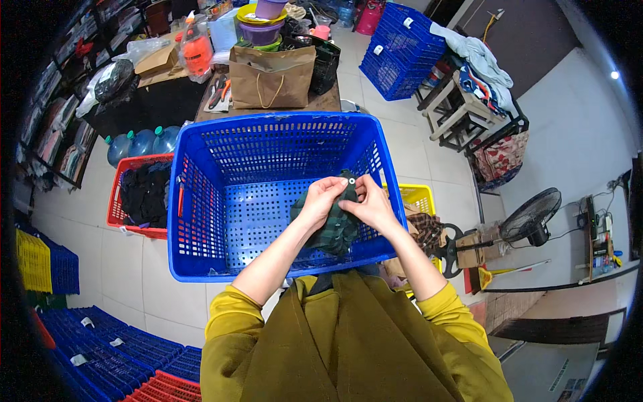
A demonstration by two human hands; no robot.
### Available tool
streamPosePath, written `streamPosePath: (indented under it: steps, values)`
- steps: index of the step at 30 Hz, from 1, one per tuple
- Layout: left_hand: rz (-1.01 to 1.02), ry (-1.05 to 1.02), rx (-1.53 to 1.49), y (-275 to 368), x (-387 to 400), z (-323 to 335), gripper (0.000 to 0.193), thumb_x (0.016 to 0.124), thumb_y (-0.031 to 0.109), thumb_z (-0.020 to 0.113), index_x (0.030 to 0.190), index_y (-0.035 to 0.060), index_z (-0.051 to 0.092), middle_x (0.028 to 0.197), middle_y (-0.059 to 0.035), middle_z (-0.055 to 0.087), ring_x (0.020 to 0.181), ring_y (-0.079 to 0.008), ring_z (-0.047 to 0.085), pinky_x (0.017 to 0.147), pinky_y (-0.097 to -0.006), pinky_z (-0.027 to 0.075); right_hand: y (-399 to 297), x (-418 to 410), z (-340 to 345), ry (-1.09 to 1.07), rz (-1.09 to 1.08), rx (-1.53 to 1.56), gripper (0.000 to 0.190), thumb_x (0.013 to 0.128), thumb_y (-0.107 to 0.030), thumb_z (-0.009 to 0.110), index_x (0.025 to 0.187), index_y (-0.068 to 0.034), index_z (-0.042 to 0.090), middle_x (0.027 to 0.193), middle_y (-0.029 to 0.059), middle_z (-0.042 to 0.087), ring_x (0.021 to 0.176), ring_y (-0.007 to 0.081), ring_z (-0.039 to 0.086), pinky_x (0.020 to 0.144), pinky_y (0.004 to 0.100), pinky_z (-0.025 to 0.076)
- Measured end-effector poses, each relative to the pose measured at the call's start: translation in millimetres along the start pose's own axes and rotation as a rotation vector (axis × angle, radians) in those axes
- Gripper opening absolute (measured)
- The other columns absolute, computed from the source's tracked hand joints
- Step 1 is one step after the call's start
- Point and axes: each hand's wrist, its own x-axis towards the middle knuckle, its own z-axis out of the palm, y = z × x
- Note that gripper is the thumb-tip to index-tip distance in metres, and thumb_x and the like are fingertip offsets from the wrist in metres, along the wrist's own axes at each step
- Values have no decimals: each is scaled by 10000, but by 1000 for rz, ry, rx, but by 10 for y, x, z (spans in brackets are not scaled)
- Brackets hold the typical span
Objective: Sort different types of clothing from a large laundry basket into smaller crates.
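A dark green checked cloth garment (332,230) is bunched up over the right part of a large blue plastic basket (261,196). My left hand (321,197) pinches its upper edge between thumb and finger. Right at those fingertips shows a small round white piece with a dark centre (352,181), perhaps a button or snap. My right hand (372,205) holds the same cloth from the other side, thumb and fingers bent close to the white piece. Folds hide the garment's full shape, and I cannot tell whether it rests on the basket floor.
Left of the basket stands a red crate (145,232) of black cloth, with water jugs (140,144) behind. A yellow basket (419,193) and a fan (531,216) are at right. Beyond, a table carries a paper bag (271,75). Stacked blue crates (108,346) fill the lower left.
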Motion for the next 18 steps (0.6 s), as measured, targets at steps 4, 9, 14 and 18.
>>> streamPosePath:
  steps: [4, 9, 14, 18]
  values:
    - [66, -1, -1, 43, -6, 51, 164, 846, 99, 609, 974, -4, 608, 881, -49, 644, 783, -84, 584, 740, -212, 466, 130, 23, 34, -25, 76, 220, 131, 772, -105, 622, 839, 7, 617, 681, -7, 575, 593, 72, 497, 555, 222, 404]
    - [333, -8, 340, 55, -94, 155, 230, 772, 82, 688, 949, -8, 572, 935, -52, 594, 778, -98, 568, 745, -226, 472, 51, 144, -97, 96, 245, 517, 158, 790, -100, 500, 767, 7, 614, 676, 25, 578, 583, 91, 493, 525, 241, 370]
    - [467, -14, 825, 103, -121, 198, 224, 749, 30, 683, 930, -29, 564, 888, -67, 605, 779, -106, 591, 700, -233, 490, 246, 259, -225, 237, 227, 480, 108, 715, -63, 471, 667, -15, 555, 632, 32, 557, 569, 117, 502, 494, 274, 378]
    - [164, -67, 327, 94, -102, 114, 195, 773, 23, 669, 943, -21, 585, 875, -58, 638, 785, -101, 605, 712, -224, 494, 85, 181, -217, 272, 103, -119, 69, 685, -69, 515, 689, -6, 541, 629, 120, 587, 605, 267, 573, 558, 364, 437]
